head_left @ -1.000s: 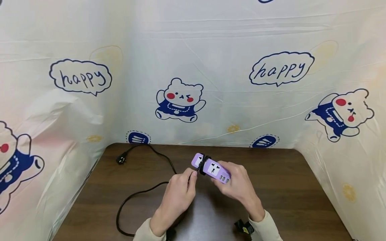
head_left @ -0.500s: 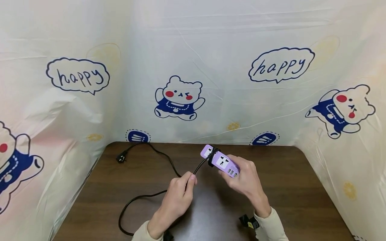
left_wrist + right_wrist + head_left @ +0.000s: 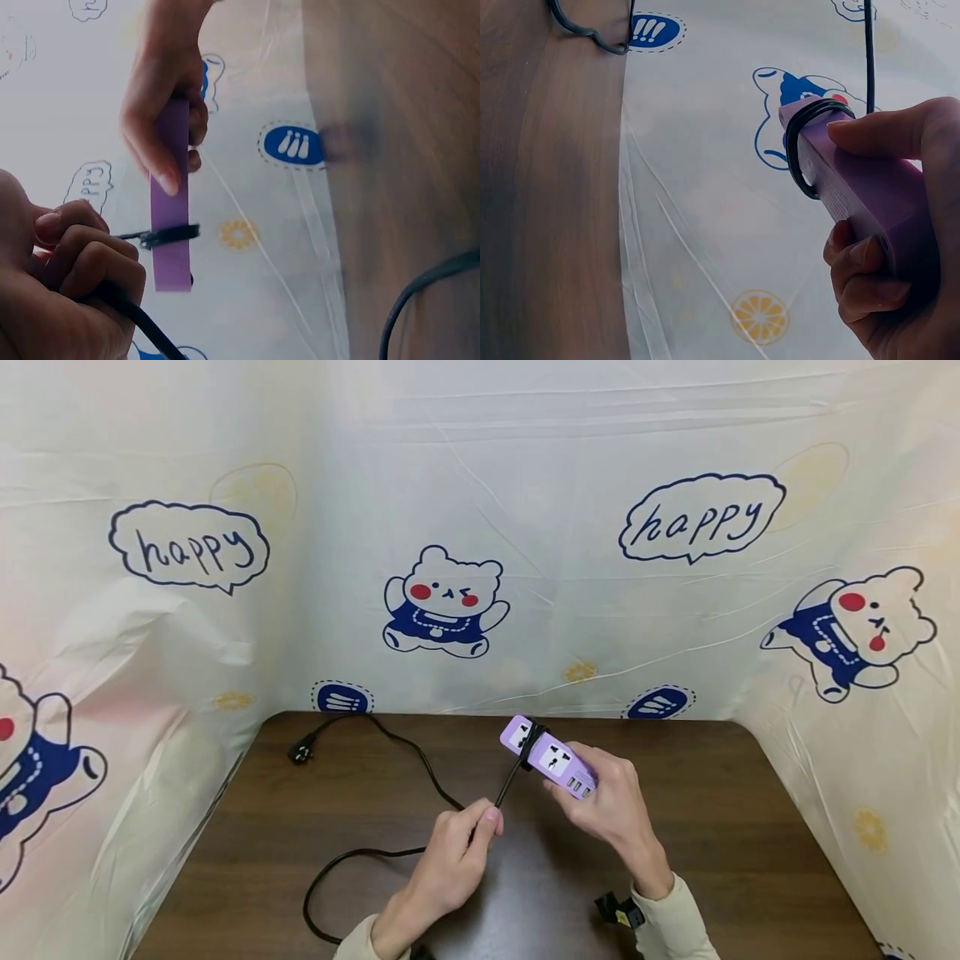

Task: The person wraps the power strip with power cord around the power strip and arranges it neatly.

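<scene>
A purple power strip (image 3: 555, 758) with white sockets and several USB ports is held up over the table by my right hand (image 3: 611, 793), which grips its near end. In the right wrist view the thumb lies along one side of the strip (image 3: 870, 187) and the fingers curl round the other. Black cord (image 3: 801, 150) is wound round the strip toward its far end. From there the cord runs taut to my left hand (image 3: 457, 852), whose fingers curl round it. The left wrist view shows the cord (image 3: 146, 322) leaving below that fist.
The loose cord (image 3: 352, 853) loops over the left part of the brown wooden table (image 3: 712, 827). Its black plug (image 3: 302, 750) lies at the back left. A white patterned sheet (image 3: 570, 610) walls the table's back and sides.
The power strip and my right hand have moved right and a little away. My left hand first lagged, then shifted slightly right, and more cord now shows between it and the strip.
</scene>
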Tool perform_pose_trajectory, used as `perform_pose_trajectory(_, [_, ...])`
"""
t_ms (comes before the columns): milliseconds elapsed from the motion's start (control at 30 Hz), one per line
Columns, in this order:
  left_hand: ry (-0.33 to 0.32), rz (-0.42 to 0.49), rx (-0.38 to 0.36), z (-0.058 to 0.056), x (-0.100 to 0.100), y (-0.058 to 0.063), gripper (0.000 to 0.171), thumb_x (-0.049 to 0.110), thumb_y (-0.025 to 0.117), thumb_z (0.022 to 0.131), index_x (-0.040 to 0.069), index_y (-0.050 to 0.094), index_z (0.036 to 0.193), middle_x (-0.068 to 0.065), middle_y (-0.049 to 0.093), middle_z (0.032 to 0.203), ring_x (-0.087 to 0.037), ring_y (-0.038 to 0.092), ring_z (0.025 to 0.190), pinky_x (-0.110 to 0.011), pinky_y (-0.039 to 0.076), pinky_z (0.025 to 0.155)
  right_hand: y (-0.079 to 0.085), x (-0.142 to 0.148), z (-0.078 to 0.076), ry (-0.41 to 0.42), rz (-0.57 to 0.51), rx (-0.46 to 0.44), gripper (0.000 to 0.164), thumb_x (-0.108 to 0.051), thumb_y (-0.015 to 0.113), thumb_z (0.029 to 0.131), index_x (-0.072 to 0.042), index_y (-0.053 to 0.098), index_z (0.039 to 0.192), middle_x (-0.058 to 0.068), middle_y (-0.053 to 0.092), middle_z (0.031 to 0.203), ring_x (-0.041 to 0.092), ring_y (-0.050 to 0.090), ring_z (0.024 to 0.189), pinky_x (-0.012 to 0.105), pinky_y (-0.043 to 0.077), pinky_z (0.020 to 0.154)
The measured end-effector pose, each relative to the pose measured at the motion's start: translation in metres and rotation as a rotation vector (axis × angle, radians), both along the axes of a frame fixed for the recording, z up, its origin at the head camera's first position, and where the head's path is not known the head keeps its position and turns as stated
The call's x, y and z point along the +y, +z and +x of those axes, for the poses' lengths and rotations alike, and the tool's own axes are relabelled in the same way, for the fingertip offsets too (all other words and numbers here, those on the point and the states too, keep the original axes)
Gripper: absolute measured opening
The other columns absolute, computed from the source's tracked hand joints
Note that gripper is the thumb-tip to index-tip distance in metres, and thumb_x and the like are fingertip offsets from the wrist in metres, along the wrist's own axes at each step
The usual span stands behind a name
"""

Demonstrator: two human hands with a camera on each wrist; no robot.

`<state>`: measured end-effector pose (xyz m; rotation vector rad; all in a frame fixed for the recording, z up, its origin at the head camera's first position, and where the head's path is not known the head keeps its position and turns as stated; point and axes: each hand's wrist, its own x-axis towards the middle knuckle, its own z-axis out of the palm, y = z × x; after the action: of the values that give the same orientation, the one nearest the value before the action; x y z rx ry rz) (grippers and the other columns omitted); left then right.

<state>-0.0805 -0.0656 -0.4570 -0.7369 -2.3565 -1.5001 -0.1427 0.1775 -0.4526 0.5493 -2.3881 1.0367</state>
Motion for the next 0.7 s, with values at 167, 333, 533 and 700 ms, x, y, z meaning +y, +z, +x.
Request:
perform_pose_trajectory(167, [0.005,-0.008,0.04,0.003,0.007,-0.005,0.031,0.011,0.049,0.105,0.023,0.052,0.077,0.016,0.033,0.059,0.007,0.03,0.051,-0.014,0.031,0.045,0.0,0.001,0.0,-0.002,-0.001,-0.008,0.047,-0.029,0.09,0.07,-0.016,0.071,0.111,-0.004,0.07,0.09,0.011,0.061,0.066,0.028,0.05,0.055])
perform_pose_trajectory(333, [-0.031,-0.021,0.006,0.007,0.016,-0.012,0.032,0.013,0.048,0.106,0.023,0.051,0.076,0.017,0.032,0.059,0.008,0.028,0.051,-0.014,0.031,0.044,0.001,0.001,0.002,-0.001,-0.007,-0.026,0.047,-0.03,0.09,0.07,-0.017,0.071,0.112,-0.003,0.071,0.093,0.011,0.061,0.068,0.028,0.051,0.056])
perform_pose_trajectory(533, [-0.052,-0.013,-0.007,0.008,0.021,-0.017,0.033,0.017,0.047,0.107,0.022,0.049,0.075,0.016,0.032,0.061,0.008,0.028,0.052,-0.016,0.031,0.044,0.006,0.001,0.005,0.008,-0.024,-0.045,0.049,-0.03,0.089,0.072,-0.015,0.071,0.114,-0.001,0.072,0.097,0.011,0.063,0.07,0.028,0.052,0.057])
perform_pose_trajectory(700, [-0.054,-0.008,-0.006,0.007,0.022,-0.019,0.033,0.016,0.048,0.106,0.022,0.049,0.074,0.016,0.034,0.062,0.008,0.029,0.053,-0.016,0.031,0.045,0.007,0.003,0.006,0.021,-0.07,-0.08,0.048,-0.029,0.091,0.071,-0.018,0.071,0.113,-0.003,0.072,0.093,0.011,0.062,0.066,0.027,0.051,0.054])
